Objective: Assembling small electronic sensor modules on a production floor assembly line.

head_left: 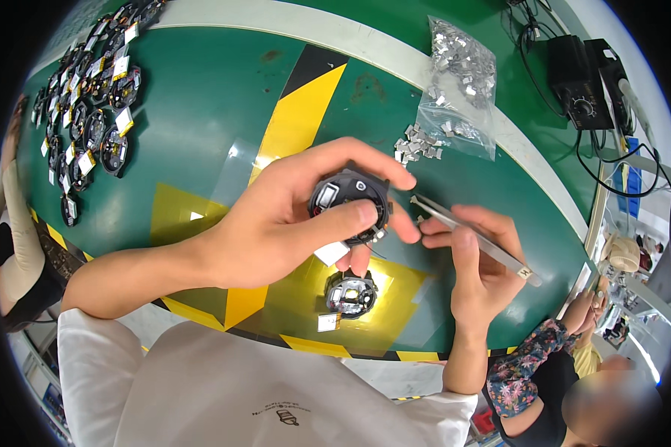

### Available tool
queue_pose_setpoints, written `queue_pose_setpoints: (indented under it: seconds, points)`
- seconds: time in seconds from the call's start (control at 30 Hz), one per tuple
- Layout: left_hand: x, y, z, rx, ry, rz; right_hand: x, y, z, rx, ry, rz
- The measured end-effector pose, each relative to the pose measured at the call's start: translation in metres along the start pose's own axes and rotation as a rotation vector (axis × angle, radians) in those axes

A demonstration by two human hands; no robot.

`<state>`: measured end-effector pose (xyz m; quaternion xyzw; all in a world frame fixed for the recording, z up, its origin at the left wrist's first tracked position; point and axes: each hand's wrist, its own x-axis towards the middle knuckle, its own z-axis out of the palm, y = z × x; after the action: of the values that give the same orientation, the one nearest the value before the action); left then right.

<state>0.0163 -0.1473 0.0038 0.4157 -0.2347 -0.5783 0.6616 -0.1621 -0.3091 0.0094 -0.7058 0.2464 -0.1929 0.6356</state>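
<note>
My left hand (pixel 268 231) is closed around a round black watch-like housing (pixel 359 180), with its thumb across the open inside, where small electronic parts show. A white flat battery (pixel 332 253) hangs from the housing's lower side. Just to the right, my right hand (pixel 479 279) grips metal tweezers (pixel 492 249). Their tips point left toward the housing and stand apart from it; a tiny pale piece seems to be at the tips. Below my left hand a second black housing (pixel 353 296) lies on the table, open side up, with its own white battery (pixel 328 322) beside it.
Many similar housings (pixel 93 127) cluster at the far left. A clear bag (pixel 458 71) of small metal pieces lies at the back right, loose metal pieces (pixel 417 144) before it. Beyond stands a black knobbed box (pixel 580 93). Other people's arms (pixel 511 380) show at both sides.
</note>
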Motion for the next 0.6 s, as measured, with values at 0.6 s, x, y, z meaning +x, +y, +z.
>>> queue_pose_setpoints:
  seconds: [0.6]
  points:
    - [0.001, -0.007, -0.003, -0.167, 0.118, 0.044, 0.023, 0.008, 0.008, -0.213, 0.127, -0.098]
